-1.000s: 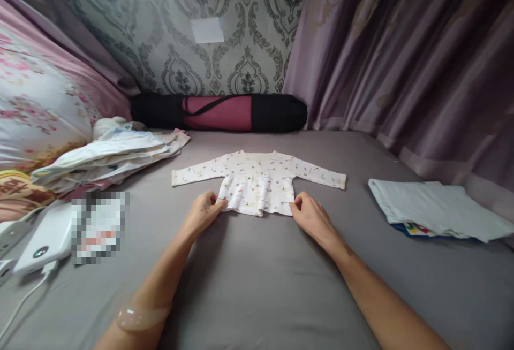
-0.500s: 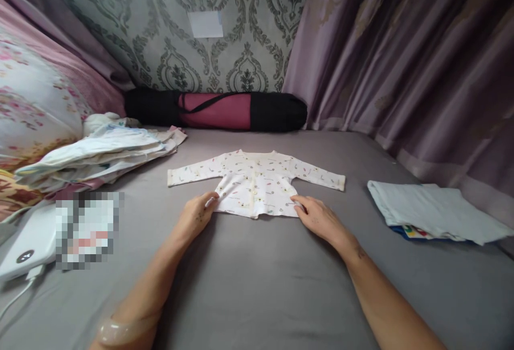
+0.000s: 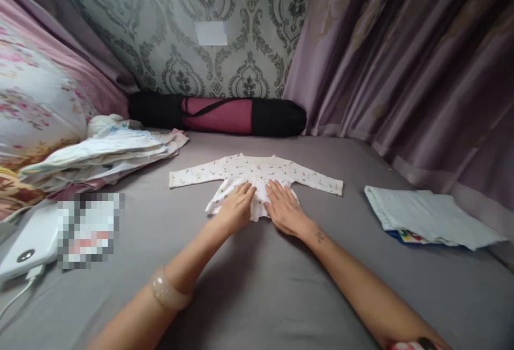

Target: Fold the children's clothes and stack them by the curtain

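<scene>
A small white baby shirt (image 3: 257, 167) with a scattered print lies spread flat, its long sleeves stretched out to both sides and its neckline facing away from me. My left hand (image 3: 237, 205) rests on the lower front, just left of the middle, fingers extended. On the right half of the lower front lies my right hand (image 3: 285, 207), palm down with its fingers stretched and slightly apart. Both hands cover part of the shirt's front and hem. Neither one grips the cloth.
Grey bedding (image 3: 249, 286) spreads underneath. Stacked clothes (image 3: 108, 149) lie at the left, near a white power bank (image 3: 34, 237) with a cable. A folded pale cloth (image 3: 429, 213) sits at the right. Along the patterned wall lies a black and maroon long bag (image 3: 219, 115).
Both hands have moved inward from the shirt's lower side corners onto its front. Their fingers have gone from pinching the edges to lying flat.
</scene>
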### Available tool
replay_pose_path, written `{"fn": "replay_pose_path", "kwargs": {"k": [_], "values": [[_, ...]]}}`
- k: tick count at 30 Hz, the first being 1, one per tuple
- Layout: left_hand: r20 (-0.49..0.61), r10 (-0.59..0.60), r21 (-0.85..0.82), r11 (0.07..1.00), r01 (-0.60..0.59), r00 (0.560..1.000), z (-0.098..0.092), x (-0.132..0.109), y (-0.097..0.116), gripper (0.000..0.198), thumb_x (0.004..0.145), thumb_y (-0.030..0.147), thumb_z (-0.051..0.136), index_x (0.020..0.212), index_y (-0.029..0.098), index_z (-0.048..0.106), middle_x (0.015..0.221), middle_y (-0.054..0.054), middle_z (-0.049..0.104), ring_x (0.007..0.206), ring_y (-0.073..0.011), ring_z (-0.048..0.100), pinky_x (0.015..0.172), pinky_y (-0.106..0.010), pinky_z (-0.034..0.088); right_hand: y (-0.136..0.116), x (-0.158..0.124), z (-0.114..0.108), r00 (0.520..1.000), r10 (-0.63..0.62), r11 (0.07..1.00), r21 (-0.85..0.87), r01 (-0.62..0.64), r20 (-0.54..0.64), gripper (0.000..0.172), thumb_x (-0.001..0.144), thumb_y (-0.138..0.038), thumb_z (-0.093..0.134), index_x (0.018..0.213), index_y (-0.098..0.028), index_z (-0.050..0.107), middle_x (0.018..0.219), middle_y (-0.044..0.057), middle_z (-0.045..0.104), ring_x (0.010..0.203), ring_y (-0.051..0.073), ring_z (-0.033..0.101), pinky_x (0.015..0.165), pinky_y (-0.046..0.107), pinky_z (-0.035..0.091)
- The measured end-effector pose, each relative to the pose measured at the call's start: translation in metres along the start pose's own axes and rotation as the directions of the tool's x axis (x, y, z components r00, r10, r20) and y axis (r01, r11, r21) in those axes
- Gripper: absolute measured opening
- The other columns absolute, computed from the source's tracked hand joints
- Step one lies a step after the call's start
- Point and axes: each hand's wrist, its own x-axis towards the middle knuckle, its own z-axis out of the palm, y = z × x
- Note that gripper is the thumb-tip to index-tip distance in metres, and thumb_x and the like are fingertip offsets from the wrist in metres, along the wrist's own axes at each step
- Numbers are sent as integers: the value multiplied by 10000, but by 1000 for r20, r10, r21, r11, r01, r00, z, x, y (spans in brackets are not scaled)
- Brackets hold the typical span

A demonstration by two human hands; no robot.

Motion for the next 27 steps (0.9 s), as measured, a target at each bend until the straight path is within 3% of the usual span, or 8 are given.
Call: {"fn": "replay_pose_path", "kwargs": {"k": [5, 8, 10, 13, 15, 22, 27], "values": [[62, -62, -122, 990, 69, 996, 16, 26, 19, 474, 732, -9, 399, 1175, 145, 467, 1169, -137, 568, 1154, -227, 522, 980, -366, 440, 2, 6, 15, 999, -3, 990, 140, -4, 48, 601, 988, -407, 270, 1484, -70, 307, 1564, 165, 244, 1458, 262, 159, 1176, 467, 123], [65, -140, -163, 975, 149, 988, 23, 33, 32, 395, 743, -2, 396, 1094, 152, 489, 1052, -131, 587, 1029, -237, 560, 896, -382, 472, 22, 13, 3, 998, -55, 958, 283, 44, 29, 470, 966, -294, 351, 1412, -181, 446, 1464, 108, 456, 1366, 212, 376, 1121, 405, 279], [41, -176, -167, 969, 180, 984, 28, 37, 43, 331, 779, 13, 383, 1060, 136, 505, 1023, -150, 584, 982, -255, 557, 871, -405, 471, 42, 19, -10, 999, -4, 948, 317, 15, -36, 394, 935, -185, 381, 1273, -204, 582, 1296, 71, 611, 1214, 171, 523, 1049, 330, 365], [12, -146, -182, 972, 146, 989, 39, 41, 61, 232, 860, 78, 375, 1020, 139, 532, 1023, -158, 583, 985, -268, 540, 873, -417, 460, 73, 25, -26, 968, 206, 967, 181, -179, -142, 316, 884, -102, 447, 1088, -177, 677, 1144, 73, 663, 1106, 173, 562, 996, 287, 382], [22, -90, -195, 976, 93, 996, 47, 44, 71, 194, 898, 129, 380, 982, 163, 552, 1002, -136, 590, 966, -257, 536, 873, -409, 457, 87, 26, -29, 954, 262, 964, 79, -253, -142, 300, 867, -84, 481, 1066, -178, 686, 1132, 77, 656, 1103, 182, 551, 983, 279, 376], [65, 12, -116, 993, -4, 998, 64, 44, 82, 241, 911, 174, 404, 1058, 179, 595, 1118, -124, 577, 1033, -254, 518, 913, -409, 459, 96, 25, -19, 950, 280, 959, -6, -283, -138, 317, 932, -132, 419, 1109, -217, 667, 1139, 64, 639, 1090, 177, 552, 920, 246, 389], [47, 59, -155, 987, -51, 997, 74, 42, 75, 424, 920, 176, 368, 1327, 146, 480, 1430, -139, 457, 1369, -296, 338, 1105, -487, 328, 99, 28, -21, 943, 284, 957, -4, -289, -172, 343, 958, -153, 366, 1144, -229, 644, 1165, 64, 628, 1047, 183, 570, 871, 252, 395]]}}
